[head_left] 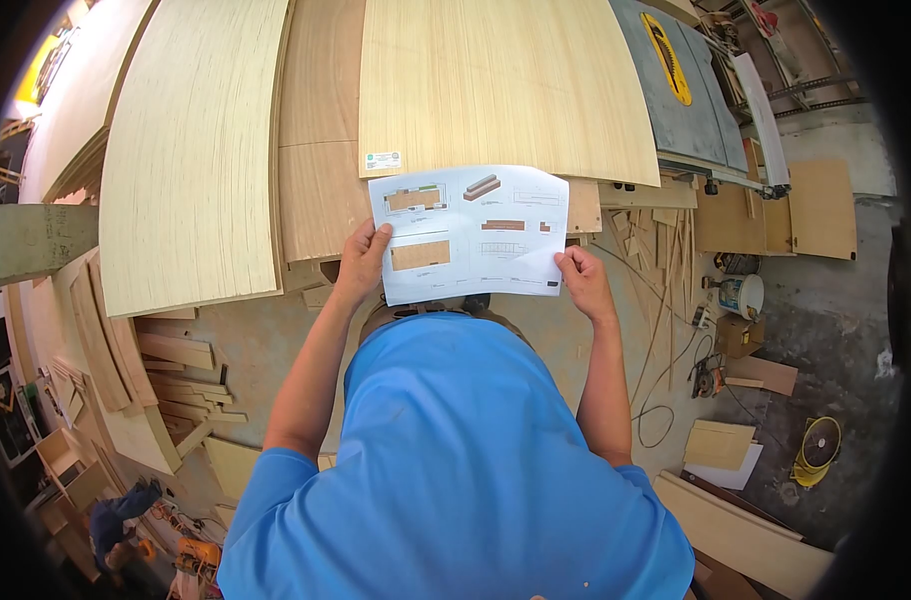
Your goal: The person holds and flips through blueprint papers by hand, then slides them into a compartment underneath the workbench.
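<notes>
A printed sheet of drawings (466,237) is stretched between my two hands, slightly curved, in front of my body. Several plan and bench-like figures are on it; the small print is too fine to read. My left hand (364,255) pinches its left edge, thumb on top. At the lower right edge, my right hand (586,280) grips the paper between thumb and fingers. Just beyond the sheet's top edge lies a pale plywood panel (506,85) with a small label (383,161) near its corner.
More plywood sheets (191,150) are stacked at the left. A table saw (676,80) with a yellow insert stands at the upper right. On the floor are wood offcuts (176,350), a white bucket (742,296), a cable (658,425) and a yellow fan (818,450). Another person (116,520) is at the lower left.
</notes>
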Demonstrator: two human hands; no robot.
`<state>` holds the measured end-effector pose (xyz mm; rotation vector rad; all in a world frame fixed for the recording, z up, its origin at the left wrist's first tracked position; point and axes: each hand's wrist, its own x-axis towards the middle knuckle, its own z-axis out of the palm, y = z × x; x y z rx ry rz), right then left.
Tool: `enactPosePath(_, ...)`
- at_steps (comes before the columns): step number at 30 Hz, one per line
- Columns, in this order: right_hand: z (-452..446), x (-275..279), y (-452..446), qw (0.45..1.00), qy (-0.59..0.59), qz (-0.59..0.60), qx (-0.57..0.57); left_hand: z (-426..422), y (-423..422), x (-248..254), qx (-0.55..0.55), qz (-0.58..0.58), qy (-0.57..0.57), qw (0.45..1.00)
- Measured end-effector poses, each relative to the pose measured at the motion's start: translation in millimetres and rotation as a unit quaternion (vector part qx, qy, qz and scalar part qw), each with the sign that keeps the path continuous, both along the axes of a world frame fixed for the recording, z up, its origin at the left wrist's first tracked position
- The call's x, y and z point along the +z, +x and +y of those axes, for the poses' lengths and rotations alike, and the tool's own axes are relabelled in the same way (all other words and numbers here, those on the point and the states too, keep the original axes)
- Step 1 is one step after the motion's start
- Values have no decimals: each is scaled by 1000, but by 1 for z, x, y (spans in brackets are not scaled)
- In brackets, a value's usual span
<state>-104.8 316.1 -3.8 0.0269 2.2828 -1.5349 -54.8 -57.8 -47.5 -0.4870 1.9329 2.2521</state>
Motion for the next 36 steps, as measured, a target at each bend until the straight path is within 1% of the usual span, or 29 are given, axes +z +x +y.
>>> enactPosePath(15,3,-11,0,1000,6,8,3,1,1,-3,-1,-7,0,1000)
enactPosePath(18,3,-8,0,1000,8,3,8,2,2,-3,1,-3,2,1000)
enactPosePath(27,11,-23,0,999,33,2,37,3,4,5,-9,-12,19,1000)
enactPosePath(28,11,-25,0,999,25,-11,19,2,5,5,-13,-14,21,1000)
enactPosePath(31,10,-23,1,998,4,-45,-35,-2,10,-4,-47,1,-62,997)
enactPosePath(34,21,-44,-1,995,-26,-54,-79,5,11,8,-75,27,-88,993)
enactPosePath(36,26,-55,0,992,-67,-43,-98,1,10,15,-148,-57,-126,979)
